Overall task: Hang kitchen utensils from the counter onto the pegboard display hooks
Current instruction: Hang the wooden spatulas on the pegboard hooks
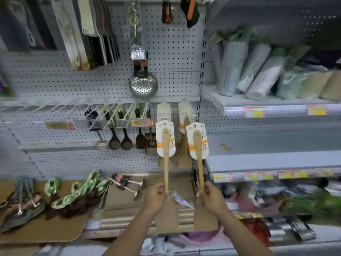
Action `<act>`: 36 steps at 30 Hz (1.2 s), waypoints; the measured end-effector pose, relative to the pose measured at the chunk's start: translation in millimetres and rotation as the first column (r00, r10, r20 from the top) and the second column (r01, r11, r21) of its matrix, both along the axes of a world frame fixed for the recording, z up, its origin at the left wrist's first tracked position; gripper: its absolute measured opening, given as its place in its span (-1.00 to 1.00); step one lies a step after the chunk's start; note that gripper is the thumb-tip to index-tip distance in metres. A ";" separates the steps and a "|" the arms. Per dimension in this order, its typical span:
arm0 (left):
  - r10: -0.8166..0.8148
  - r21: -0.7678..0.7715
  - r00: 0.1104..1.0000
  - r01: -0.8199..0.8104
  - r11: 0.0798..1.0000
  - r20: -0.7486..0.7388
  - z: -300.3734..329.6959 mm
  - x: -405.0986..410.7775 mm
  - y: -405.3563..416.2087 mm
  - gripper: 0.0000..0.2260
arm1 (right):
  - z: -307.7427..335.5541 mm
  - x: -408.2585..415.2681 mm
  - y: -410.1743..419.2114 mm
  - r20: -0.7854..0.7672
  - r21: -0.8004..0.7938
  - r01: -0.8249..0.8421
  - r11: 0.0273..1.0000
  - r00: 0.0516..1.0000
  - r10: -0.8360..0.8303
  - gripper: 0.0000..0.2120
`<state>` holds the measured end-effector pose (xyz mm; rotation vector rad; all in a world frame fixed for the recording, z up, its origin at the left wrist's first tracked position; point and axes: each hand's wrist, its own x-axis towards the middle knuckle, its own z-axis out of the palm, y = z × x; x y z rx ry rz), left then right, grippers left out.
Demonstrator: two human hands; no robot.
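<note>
1. While standing nearly upright before the pegboard, the left spatula is pointing handle-up, blade-down, the left hand gripping its neck.
2. The right hand is gripping the right spatula likewise, parallel, carded handle near the pegboard's lower right corner.

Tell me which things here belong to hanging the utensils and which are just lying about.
Part of the job:
left hand gripping one wooden spatula
right hand gripping the other wooden spatula
pegboard

Just lying about:
wrapped rolls on the side shelf
hanging skimmer
</note>
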<state>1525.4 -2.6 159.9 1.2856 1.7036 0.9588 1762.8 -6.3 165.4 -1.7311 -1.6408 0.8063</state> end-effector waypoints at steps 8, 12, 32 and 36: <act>0.096 -0.101 0.992 -0.087 0.991 0.086 -20.3 14.5 30.9 -0.68 | 6.8 12.8 26.6 0.030 -0.049 -0.056 0.997 0.998 0.057 -0.93; 0.123 -0.126 0.979 -0.103 0.987 0.162 -27.6 11.0 41.1 -0.72 | 7.9 11.9 36.3 0.054 -0.071 -0.069 0.995 0.996 0.073 -0.86; 0.066 -0.107 0.986 -0.050 0.993 0.151 -15.2 -9.1 69.9 -0.83 | -4.2 -12.4 88.7 0.034 -0.104 -0.092 0.990 0.995 0.096 -0.92; 0.067 -0.166 0.987 -0.043 0.985 0.143 -19.6 -17.3 106.0 -0.74 | 1.6 -18.4 116.2 0.023 -0.106 -0.101 0.989 0.994 0.104 -0.94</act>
